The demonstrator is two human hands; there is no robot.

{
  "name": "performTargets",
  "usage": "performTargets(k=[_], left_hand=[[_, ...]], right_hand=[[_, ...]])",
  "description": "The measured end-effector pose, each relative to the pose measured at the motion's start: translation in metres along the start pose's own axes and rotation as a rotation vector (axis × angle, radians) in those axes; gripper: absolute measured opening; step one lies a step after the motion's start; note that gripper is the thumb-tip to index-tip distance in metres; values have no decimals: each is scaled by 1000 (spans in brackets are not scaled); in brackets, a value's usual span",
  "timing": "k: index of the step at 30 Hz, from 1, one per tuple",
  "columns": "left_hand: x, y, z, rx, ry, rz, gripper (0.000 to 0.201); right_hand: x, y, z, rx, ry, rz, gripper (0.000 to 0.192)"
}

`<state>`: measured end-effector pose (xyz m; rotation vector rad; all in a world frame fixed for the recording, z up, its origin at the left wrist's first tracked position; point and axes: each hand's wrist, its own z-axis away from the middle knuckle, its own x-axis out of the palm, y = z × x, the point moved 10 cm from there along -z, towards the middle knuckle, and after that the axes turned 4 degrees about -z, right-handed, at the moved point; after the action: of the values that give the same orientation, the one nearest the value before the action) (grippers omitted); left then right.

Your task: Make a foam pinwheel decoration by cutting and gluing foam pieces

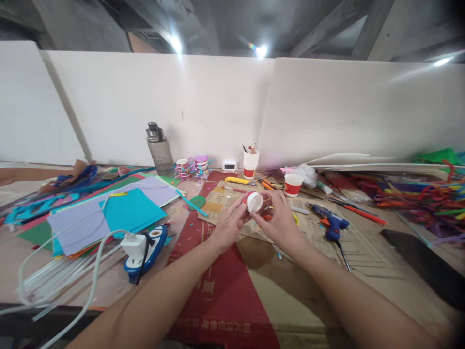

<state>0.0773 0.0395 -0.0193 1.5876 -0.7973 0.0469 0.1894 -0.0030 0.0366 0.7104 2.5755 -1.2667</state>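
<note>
- Writing: gold characters on the red paper banner (221,286) under the forearms, too blurred to read. No brand legible on anything.
- Left hand (228,226): fingers curled together, tips clamped on the left side of the small red-and-white paper cup (253,201).
- Right hand (279,224): thumb and fingertips pinched on the cup's right side.
- Cup held on its side, white base facing the camera, above the cardboard sheet (312,232), mid-table.
- Blue glue gun (332,224) lies just right of the right hand; another red-and-white cup (292,184) stands behind.
</note>
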Motion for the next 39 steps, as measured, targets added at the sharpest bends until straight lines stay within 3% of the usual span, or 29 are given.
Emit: performTargets(k=[6,13,18,34,39], left_hand=[[9,4,1,-36,-15,40,45],[6,6,-1,-47,22,66,49],[6,5,-3,-35,30,94,48],[8,-2,0,-58,-30,10,52],[3,-4,0,-96,21,25,42]], right_hand=[[-2,-13,-1,-68,20,87,39],[-8,-16,1,-86,70,133,40],[1,-22,1,-115,-13,216,38],[1,-14,4,-111,19,215,40],[1,-8,3,-88,-2,218,36]])
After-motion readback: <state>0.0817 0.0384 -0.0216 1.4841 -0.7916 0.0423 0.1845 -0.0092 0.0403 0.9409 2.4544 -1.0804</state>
